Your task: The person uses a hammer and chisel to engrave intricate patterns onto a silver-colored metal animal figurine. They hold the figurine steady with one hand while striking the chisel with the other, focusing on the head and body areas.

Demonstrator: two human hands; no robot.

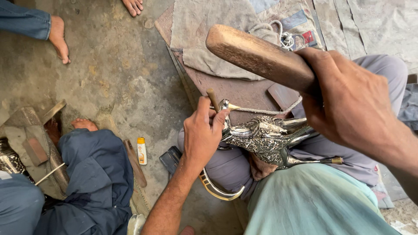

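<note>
At the centre of the frame a shiny engraved metal bird figure (265, 137) lies across the person's lap, its beak pointing up toward the upper middle. The left hand (202, 132), just left of centre, is closed around a thin punch (213, 100) whose tip stands against the bird's head, fingers curled tight and the forearm running down to the lower middle. The right hand (348, 104), in the upper right, grips the wooden mallet (257, 54) firmly, raised above the bird with the mallet's rounded end toward the upper middle. A curved silver piece (220, 191) hangs below the lap.

Behind the bird, a worn cloth (204, 39) covers a board (239, 91). Left of the lap, bare concrete floor (117, 69) lies open, with a small yellow-capped tube (142, 150) on it. Another person in blue clothes (96, 174) sits at the lower left.
</note>
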